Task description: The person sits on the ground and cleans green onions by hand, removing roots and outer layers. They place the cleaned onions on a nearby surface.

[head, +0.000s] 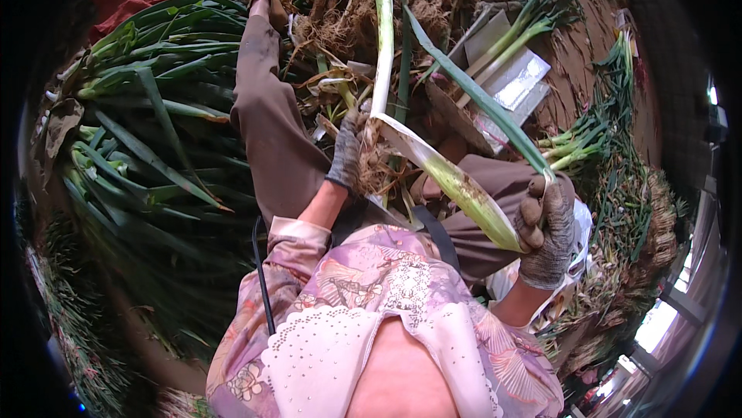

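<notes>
My left hand (346, 148), in a grey knitted glove, grips the root end of a large scallion (384, 64). Its white stalk points away from me toward the top of the view, and brown roots (374, 172) hang below the hand. My right hand (546, 227), gloved in the same knit with tan fingertips, is closed on a stripped outer leaf (464, 186). That soil-flecked leaf stretches from the stalk's base to my right fingers. A green leaf end (481, 93) sticks up from the same hand; how the two join is hidden in the grip.
A big heap of green scallions (168, 105) lies at my left. Ahead are unpeeled scallions with matted roots (330, 30). Bare white-stemmed scallions (510, 47) rest across a silvery board (516, 85). Leaf scraps (614, 232) and a white plastic bag (579, 232) lie at right.
</notes>
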Available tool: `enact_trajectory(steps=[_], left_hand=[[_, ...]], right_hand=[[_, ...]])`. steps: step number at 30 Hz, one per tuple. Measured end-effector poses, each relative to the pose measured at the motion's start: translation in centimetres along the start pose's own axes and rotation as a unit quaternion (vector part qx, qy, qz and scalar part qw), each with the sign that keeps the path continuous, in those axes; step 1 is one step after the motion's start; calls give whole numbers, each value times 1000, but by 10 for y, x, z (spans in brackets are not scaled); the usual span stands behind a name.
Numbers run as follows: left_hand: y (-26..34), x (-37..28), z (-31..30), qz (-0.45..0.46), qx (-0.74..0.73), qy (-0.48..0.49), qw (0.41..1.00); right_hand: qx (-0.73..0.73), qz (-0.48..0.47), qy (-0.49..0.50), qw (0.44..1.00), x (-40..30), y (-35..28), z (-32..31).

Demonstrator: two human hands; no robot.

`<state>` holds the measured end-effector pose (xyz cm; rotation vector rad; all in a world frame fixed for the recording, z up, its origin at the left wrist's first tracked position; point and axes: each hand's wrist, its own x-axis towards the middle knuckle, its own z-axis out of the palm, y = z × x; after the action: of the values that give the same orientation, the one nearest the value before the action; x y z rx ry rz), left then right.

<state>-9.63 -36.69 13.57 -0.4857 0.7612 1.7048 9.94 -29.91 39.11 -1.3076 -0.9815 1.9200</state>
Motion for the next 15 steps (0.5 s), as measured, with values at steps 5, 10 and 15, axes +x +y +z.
enact_trajectory(steps=[5, 10, 15], left_hand=[[11, 4, -14, -30, 145, 7, 989], [10, 23, -23, -26, 152, -33, 987], [19, 55, -41, 71, 289, 42, 954]], right_hand=[[-271, 69, -53, 959, 69, 79, -19], [-595, -261, -23, 760, 137, 141, 21], [-362, 27, -213, 907, 150, 173, 64]])
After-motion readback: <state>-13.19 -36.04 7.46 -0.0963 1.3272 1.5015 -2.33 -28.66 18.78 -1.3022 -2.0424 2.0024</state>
